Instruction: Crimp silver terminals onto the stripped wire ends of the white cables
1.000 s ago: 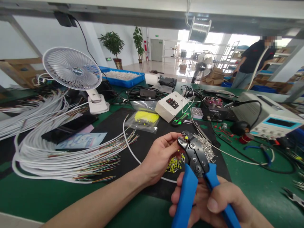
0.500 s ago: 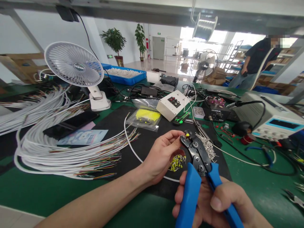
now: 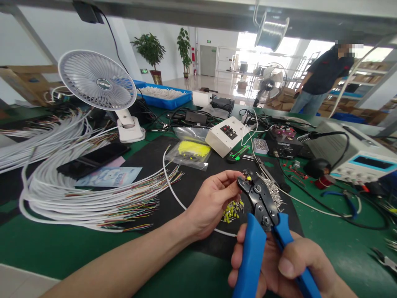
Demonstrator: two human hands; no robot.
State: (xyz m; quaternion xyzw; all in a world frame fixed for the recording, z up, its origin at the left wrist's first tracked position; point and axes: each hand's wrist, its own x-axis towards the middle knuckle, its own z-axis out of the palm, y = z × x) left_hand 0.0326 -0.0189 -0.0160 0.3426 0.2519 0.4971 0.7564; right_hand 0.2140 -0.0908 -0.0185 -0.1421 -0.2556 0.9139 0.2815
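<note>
My right hand [image 3: 279, 265] is wrapped round the blue handles of a crimping tool [image 3: 262, 207], its handles spread apart. A small yellow-sleeved terminal [image 3: 249, 178] sits at the black jaws. Beside those jaws, my left hand [image 3: 211, 200] is closed in a pinch; its fingers cover whatever they hold. A white cable [image 3: 173, 192] loops across the black mat and passes under my left wrist toward my right hand. Partly behind my left hand is a pile of yellow-sleeved terminals [image 3: 231, 212]. Bare metal terminals [image 3: 271, 190] lie just beyond the tool.
Bundled white cables [image 3: 93, 207] with stripped coloured wires cover the left side. A bag of yellow sleeves [image 3: 192, 150], a switch box [image 3: 228, 135] and a desk fan [image 3: 97, 82] stand farther back. At right are a bench instrument [image 3: 353, 149] and blue-handled pliers [image 3: 349, 203]. A person [image 3: 322, 78] stands beyond.
The crimping tool and my right hand have shifted slightly right in view; the yellow terminal shows a little more at the jaws. My left hand keeps its pinch. The person behind appears farther left.
</note>
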